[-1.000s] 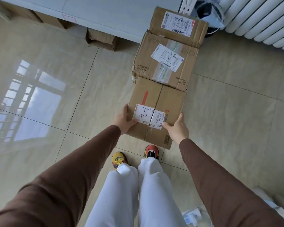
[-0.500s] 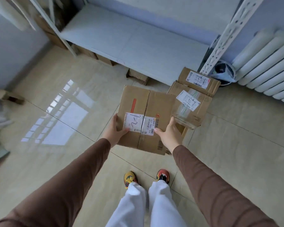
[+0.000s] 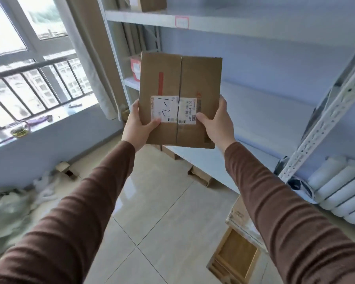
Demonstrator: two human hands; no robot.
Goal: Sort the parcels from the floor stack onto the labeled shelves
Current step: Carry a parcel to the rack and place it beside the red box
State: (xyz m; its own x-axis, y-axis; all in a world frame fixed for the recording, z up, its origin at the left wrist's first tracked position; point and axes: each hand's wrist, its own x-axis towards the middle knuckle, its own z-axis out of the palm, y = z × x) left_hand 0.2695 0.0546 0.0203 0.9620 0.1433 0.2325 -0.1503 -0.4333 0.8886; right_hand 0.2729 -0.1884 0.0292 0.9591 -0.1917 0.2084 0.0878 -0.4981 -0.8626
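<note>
Flat brown cardboard parcel [image 3: 179,99] with white shipping label [image 3: 173,110] marked "1-2" and red tape strip, held up in mid-air in front of the pale blue metal shelving unit [image 3: 264,111], above its lowest shelf. Looks stiff and probably light, since it is carried at arm's reach; the taped cardboard gives decent friction, so the side edges near the lower corners are the natural hold. Left hand [image 3: 138,125] grips the parcel's left edge, thumb on the label. Right hand [image 3: 217,125] grips its right edge, thumb on the label's right end. Fingers behind the parcel hidden. More cardboard boxes [image 3: 237,238] on the floor below the parcel.
</note>
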